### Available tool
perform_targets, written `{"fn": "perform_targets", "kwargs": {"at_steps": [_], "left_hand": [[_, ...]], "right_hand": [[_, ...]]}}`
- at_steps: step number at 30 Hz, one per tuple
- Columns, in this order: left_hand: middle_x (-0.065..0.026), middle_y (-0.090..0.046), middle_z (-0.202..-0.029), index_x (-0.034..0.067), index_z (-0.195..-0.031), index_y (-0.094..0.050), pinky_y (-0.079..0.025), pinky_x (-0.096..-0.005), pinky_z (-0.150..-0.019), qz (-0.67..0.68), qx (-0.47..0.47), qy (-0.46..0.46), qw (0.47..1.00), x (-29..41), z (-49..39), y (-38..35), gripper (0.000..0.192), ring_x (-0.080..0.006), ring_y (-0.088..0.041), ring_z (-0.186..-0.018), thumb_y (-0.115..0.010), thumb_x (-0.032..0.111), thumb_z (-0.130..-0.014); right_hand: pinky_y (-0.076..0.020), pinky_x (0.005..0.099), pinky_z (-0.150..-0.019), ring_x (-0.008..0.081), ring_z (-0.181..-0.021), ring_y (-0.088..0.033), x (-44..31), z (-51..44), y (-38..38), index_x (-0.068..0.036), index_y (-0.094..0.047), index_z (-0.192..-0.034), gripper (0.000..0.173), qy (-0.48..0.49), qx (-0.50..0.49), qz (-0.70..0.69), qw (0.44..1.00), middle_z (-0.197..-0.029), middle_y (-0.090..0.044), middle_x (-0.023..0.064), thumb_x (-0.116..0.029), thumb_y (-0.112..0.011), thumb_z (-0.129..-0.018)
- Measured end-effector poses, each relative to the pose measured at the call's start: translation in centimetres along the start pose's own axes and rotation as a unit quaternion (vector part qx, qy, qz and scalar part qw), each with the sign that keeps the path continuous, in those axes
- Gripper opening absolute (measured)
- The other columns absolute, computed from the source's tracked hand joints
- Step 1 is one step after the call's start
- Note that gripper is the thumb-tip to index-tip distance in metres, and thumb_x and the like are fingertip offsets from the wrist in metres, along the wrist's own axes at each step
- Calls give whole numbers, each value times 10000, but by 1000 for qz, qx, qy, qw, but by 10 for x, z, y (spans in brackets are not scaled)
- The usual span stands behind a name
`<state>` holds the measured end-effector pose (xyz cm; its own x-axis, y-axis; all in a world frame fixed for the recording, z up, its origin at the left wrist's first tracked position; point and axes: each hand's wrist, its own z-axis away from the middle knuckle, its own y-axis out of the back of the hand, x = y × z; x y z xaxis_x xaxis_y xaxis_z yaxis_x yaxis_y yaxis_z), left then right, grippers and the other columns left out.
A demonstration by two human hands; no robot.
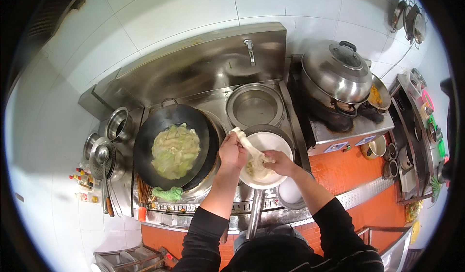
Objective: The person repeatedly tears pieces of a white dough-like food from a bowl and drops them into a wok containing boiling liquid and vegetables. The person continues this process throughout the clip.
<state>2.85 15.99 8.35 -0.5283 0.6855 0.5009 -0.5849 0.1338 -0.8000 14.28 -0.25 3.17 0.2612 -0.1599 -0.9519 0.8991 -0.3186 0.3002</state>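
A pale strip of soft dough (250,144) stretches between my two hands above a white bowl (285,141). My left hand (232,151) grips its upper end, near the bowl's left rim. Over the bowl, my right hand (279,163) holds the lower part, where more dough hangs down inside. A metal handle (255,214) sticks out toward me from beneath the bowl. To the left stands a dark wok (145,156), with pale green vegetable pieces in cloudy liquid (176,150).
A round metal basin (234,108) sits behind the bowl, below a tap (250,52). At right is a large lidded steamer pot (334,76). A green cloth (167,194) and a bamboo brush (142,195) lie before the wok. Further left, a ladle (102,154) rests on a strainer.
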Motion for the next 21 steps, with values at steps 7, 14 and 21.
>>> {"fn": "perform_targets", "kwargs": {"at_steps": [7, 14, 21], "left_hand": [[-61, -630, -925, 19, -1047, -581, -505, -314, -785, -25, -66, 36, 997, -11, 14, -15, 120, -176, -616, -833, -546, 76, -948], [-25, -634, -829, 30, -970, -645, -470, -251, -749, -60, 14, 1, 998, -11, 10, -2, 131, -128, -597, -764, -614, -39, -863], [-47, -641, -933, 37, -1023, -616, -493, -254, -739, 16, 68, 19, 997, -3, 10, 23, 123, -150, -612, -832, -585, 25, -904]], "right_hand": [[-457, 367, -894, 305, -1033, -575, -45, -21, 2, -61, -627, -1145, 428, 92, 41, 95, 990, -1135, -594, 187, -307, -727, -810], [-460, 374, -684, 290, -713, -587, -24, -10, -9, -11, -668, -886, 273, 27, 7, 93, 995, -767, -629, 172, -283, -661, -885], [-477, 325, -695, 195, -713, -607, -8, 6, -10, -10, -664, -933, 193, -2, -58, 131, 990, -781, -661, 135, -196, -617, -920]]}}
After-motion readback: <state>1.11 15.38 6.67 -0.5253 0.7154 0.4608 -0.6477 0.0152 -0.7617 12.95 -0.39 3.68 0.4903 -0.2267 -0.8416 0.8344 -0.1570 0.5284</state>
